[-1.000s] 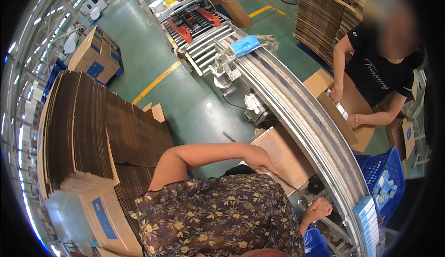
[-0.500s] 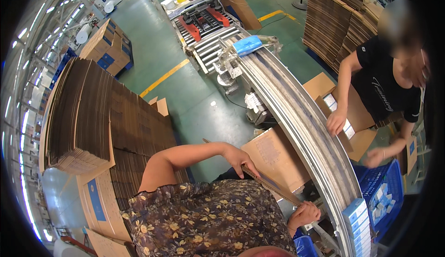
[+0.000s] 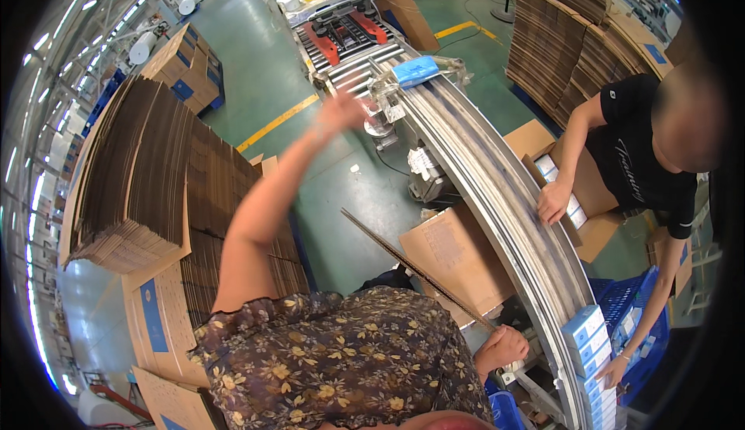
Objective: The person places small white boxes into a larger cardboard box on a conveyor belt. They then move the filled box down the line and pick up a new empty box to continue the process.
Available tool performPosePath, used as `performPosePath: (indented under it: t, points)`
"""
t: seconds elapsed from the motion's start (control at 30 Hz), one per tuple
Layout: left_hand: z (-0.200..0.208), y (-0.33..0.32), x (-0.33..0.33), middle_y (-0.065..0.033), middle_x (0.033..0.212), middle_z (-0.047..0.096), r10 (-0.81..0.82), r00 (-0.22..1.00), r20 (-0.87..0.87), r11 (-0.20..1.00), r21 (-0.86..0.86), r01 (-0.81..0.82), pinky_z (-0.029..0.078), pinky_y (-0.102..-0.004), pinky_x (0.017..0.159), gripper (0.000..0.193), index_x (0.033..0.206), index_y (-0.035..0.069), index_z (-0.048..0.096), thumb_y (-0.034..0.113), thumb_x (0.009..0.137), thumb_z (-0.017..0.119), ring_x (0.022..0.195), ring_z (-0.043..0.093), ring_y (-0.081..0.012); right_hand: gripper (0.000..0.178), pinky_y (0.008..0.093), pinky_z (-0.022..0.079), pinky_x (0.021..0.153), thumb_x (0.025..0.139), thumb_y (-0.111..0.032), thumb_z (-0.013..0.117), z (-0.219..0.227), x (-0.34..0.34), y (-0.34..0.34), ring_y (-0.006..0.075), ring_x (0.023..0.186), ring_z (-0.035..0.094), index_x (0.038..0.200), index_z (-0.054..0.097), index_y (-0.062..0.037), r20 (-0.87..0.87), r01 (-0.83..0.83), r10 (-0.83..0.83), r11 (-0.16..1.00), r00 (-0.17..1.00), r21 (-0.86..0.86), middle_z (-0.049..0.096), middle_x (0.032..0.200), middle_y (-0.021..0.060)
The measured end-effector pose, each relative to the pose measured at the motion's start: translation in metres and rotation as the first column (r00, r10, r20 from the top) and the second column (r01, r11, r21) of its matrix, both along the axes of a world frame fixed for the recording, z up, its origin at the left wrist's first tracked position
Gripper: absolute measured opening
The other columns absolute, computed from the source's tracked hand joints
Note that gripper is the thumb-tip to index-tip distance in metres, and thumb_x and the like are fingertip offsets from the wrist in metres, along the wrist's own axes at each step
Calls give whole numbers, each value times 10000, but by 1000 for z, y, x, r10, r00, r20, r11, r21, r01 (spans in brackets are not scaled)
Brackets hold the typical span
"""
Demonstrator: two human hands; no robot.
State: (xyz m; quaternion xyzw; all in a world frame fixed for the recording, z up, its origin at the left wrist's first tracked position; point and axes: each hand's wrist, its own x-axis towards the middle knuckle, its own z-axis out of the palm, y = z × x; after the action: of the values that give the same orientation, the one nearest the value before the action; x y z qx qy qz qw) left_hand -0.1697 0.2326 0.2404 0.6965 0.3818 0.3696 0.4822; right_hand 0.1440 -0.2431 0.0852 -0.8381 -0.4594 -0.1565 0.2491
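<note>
My left hand (image 3: 339,113) is raised out over the floor, near the end of the curved conveyor. Motion smears its fingers, and nothing shows in it. My right hand (image 3: 504,346) is closed on the near end of a folded flat cardboard carton (image 3: 413,266), seen edge-on as a thin brown strip. The carton slants from that hand away to the far left, close in front of my body. Just beyond it stands a larger brown cardboard box (image 3: 454,253), beside the conveyor (image 3: 497,170).
Tall stacks of flattened cartons (image 3: 128,170) stand at my left. Across the conveyor a co-worker (image 3: 628,147) has one hand at an open box of white packs and the other by a row of blue-white boxes (image 3: 587,341). A blue basket (image 3: 660,337) holds small packs.
My left hand has let go of the cardboard and swung up and away to the far left. My right hand still grips it. The co-worker's arm has reached down to the blue-white boxes.
</note>
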Motion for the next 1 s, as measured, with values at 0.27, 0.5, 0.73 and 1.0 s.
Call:
performPosePath:
  t: [0.27, 0.5, 0.73, 1.0]
  points:
    - [181, 47, -104, -139, 1101, 677, 506, 844, 180, 795, 282, -537, 561, -319, 770, 946, 1582, 178, -58, 118, 927, 622, 879, 679, -188, 222, 466, 349, 931, 939, -181, 493, -6, -12, -9, 301, 901, 530, 825, 625, -43, 9, 45, -45, 999, 999, 11, 601, 874, 88]
    - [43, -9, -14, -97, 1189, 639, -284, 755, -591, 931, 20, 366, 490, -355, 951, 472, 1314, 94, 598, 354, 922, 636, 1084, 618, -203, 223, 459, 356, 936, 944, -175, 491, -7, -18, -8, 307, 891, 524, 822, 623, -45, 25, 51, -51, 999, 998, 17, 582, 854, 92]
    - [-121, -163, 88, -217, 1361, 532, -805, -223, -551, -4, -369, 929, 423, -467, 983, 680, 1506, 110, 335, 139, 900, 643, 1173, 536, -403, 238, 484, 324, 1035, 979, -208, 478, -7, -9, -15, 307, 1042, 538, 909, 648, -57, -14, 100, -102, 992, 995, -81, 613, 989, 98]
    - [-163, -168, 132, -251, 1450, 452, -951, -268, -153, -225, -252, 941, 377, -368, 1057, 733, 1542, 44, 266, 146, 921, 642, 1298, 474, -348, 911, 438, 367, 1099, 965, -459, 600, -63, 25, -25, 414, 1358, 390, 1538, 111, 53, -416, 736, -635, 663, 651, 138, 349, 1477, 340]
